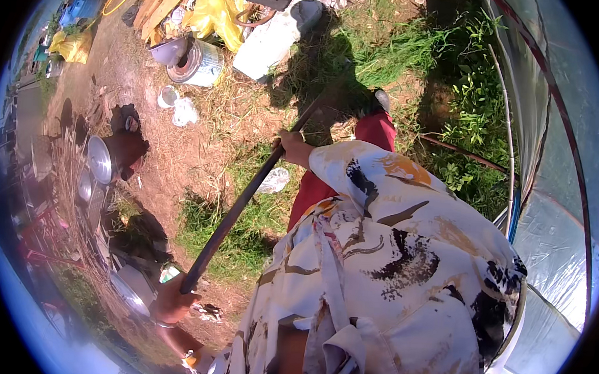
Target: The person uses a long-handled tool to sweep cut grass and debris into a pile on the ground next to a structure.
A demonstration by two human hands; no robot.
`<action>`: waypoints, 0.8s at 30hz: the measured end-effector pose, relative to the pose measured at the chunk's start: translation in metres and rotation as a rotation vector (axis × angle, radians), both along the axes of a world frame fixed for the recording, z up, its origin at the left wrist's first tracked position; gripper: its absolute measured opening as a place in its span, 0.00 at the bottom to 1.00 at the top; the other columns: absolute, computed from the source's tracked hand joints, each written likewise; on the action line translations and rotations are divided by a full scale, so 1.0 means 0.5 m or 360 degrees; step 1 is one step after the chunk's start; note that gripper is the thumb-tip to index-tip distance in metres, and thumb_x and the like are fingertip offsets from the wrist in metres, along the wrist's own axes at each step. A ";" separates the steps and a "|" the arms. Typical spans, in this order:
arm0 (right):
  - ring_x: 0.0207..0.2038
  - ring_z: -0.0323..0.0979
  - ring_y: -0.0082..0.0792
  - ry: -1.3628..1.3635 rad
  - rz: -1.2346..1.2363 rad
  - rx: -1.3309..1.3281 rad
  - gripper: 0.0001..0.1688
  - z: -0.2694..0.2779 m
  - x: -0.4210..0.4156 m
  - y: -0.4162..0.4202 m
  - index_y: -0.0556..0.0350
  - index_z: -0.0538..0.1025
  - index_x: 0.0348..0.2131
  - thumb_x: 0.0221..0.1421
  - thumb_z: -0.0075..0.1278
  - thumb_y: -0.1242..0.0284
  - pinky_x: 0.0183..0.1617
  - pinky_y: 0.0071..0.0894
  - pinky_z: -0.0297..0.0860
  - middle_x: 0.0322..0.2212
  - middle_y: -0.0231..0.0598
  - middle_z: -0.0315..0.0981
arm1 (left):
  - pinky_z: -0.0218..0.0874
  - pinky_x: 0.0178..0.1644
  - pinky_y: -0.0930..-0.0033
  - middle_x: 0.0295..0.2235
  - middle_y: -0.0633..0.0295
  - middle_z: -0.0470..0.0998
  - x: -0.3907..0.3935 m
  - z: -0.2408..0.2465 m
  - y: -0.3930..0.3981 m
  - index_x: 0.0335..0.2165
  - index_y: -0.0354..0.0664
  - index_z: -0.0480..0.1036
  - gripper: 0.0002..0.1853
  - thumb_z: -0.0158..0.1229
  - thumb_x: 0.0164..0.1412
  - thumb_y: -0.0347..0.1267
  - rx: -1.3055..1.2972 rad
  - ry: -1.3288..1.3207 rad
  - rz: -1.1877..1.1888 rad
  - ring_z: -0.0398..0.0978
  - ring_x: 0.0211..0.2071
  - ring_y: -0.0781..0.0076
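My left hand (174, 298) grips the upper end of a long dark pole (237, 209). A bracelet circles that wrist. Further down the same pole, my right hand (294, 147) is closed around it. The pole slants away from me, and its far end fades into deep shadow on the grass, so I cannot tell what tool head it bears. My red trousers (376, 130) and one shoe (383, 100) show beside the shadow. Under the pole, between my hands, a piece of clear plastic (274, 180) lies on a patch of grass (221, 228).
Ahead lie a metal can (199, 64), a yellow plastic bag (215, 10), a white sack (271, 43) and wooden boards (162, 2). A small white tub (168, 97) sits on bare soil. Metal pot lids (100, 160) are at left. Plastic sheeting on a frame (559, 165) rises at right, beside leafy plants (468, 114).
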State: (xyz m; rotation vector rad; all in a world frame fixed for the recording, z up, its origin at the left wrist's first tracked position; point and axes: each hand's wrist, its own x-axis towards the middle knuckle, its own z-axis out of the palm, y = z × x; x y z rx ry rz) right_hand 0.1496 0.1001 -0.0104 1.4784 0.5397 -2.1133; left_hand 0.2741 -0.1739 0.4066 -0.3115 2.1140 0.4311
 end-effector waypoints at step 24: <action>0.14 0.64 0.34 -0.0030 0.0105 0.0137 0.12 0.070 -0.015 -0.108 0.59 0.67 0.26 0.58 0.46 0.69 0.17 0.38 0.67 0.13 0.39 0.63 | 0.56 0.15 0.78 0.16 0.65 0.71 0.021 0.027 -0.062 0.30 0.31 0.72 0.15 0.63 0.42 0.28 0.0184 0.0019 0.0701 0.65 0.13 0.81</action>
